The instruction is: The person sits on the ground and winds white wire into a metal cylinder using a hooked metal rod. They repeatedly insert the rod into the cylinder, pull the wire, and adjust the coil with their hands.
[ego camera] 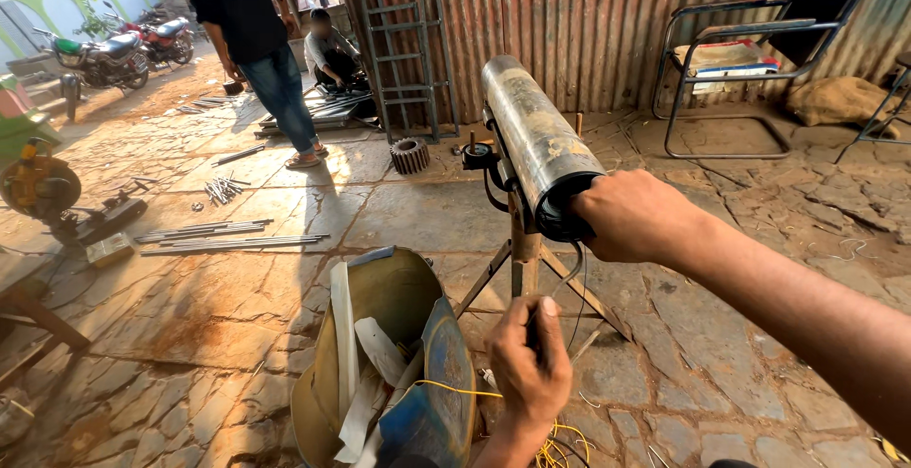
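The right hand (634,216) cups the near end of a steel pipe (536,140) lying on a stand (523,257). The left hand (528,362) is clenched round a thin rod below it. The pipe looks heavy, rigid and smooth; gripping its end rim seems safest. A metal drum (380,354) stands beside.

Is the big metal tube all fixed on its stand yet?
Done: the tube already lies on the stand. In hand: the right hand is at the tube's near end, and the left hand grips something thin by the post; a cable hangs loose. What is left cannot be told.
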